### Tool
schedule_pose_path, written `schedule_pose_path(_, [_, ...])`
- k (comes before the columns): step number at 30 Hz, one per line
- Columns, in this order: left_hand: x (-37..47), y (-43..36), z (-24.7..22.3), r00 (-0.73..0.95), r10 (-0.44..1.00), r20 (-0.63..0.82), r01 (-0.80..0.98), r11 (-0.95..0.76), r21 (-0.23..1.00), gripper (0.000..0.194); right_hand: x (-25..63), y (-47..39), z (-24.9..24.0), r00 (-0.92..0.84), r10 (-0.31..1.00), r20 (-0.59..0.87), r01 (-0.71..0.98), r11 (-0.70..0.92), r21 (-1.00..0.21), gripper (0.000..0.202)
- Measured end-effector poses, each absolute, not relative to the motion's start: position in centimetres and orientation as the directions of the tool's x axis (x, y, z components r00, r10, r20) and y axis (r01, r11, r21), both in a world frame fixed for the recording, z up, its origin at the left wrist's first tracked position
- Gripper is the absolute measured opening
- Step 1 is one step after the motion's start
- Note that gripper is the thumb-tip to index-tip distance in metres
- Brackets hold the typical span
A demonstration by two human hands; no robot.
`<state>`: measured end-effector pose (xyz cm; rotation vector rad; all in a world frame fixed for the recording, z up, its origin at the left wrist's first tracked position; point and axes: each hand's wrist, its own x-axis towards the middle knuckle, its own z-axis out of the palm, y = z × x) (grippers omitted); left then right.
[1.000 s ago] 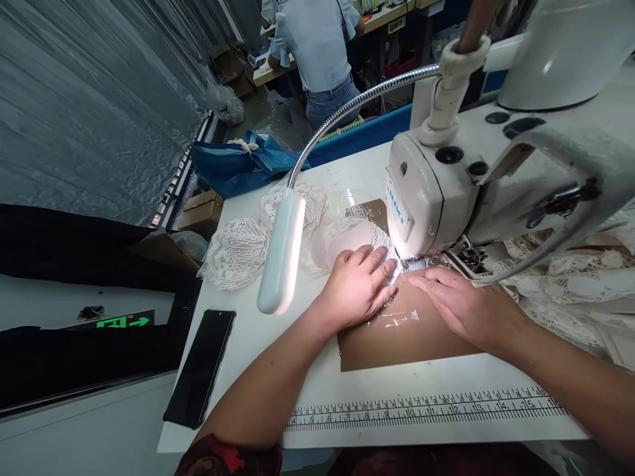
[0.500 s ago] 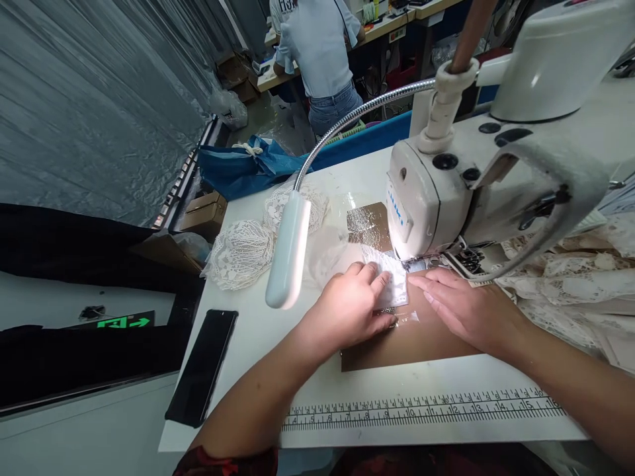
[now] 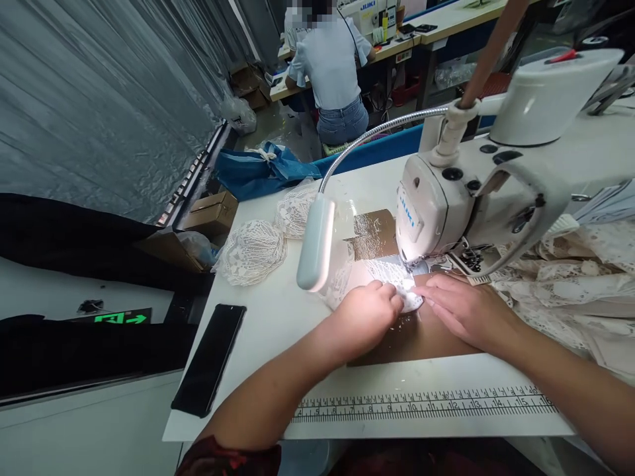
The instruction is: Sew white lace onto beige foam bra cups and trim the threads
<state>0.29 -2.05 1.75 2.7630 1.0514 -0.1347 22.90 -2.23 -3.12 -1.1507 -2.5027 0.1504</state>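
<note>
A piece of white lace fabric lies under the needle area of the white sewing machine. My left hand has its fingers bent and closed on the near part of this lace, which bunches up and curves at its edge. With its fingers stretched out and close together, my right hand rests flat on the brown sheet, the fingertips at the lace's right edge. The needle tip is too small to make out clearly.
A lamp head on a bendable neck hangs left of the machine. Two gathered lace pieces and a black phone lie on the left. Cream lace fabric is heaped at right. A printed ruler runs along the front edge. A co-worker sits beyond.
My left fingers have gone from lying spread on the lace to bending closed on it, and its near edge now bunches and curves. My right hand stays almost in place. The camera view has shifted slightly.
</note>
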Motion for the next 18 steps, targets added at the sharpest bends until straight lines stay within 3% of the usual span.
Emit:
schedule_pose_path(3, [-0.6,-0.4,1.2,0.719,0.69,-0.083,0.648,-0.623,0.438,0.03,23.1,-2.4,-3.0,-0.568,0.76,0.316,0.719,0.645,-0.259,0.03])
schedule_pose_path(7, [-1.7,1.0,0.8,0.647,0.753,-0.12,0.534,-0.334,0.777,0.043,23.4,-3.2,-1.8,-0.585,0.71,0.393,0.728,0.673,-0.133,0.032])
schedule_pose_path(12, [-2.1,1.7,-0.1,0.613,0.781,-0.123,0.377,-0.153,0.913,0.044,22.2,-4.5,0.0,-0.646,0.635,0.424,0.698,0.716,-0.011,0.037])
schedule_pose_path(16, [-2.2,1.9,-0.4,0.609,0.776,-0.166,0.321,-0.05,0.946,0.042,19.6,-4.2,-0.4,-0.631,0.638,0.442,0.725,0.687,0.044,0.055])
schedule_pose_path(18, [-2.2,2.0,-0.4,0.615,0.772,-0.161,0.303,-0.043,0.952,0.042,18.3,-3.4,-0.9,-0.618,0.651,0.441,0.749,0.658,0.078,0.051])
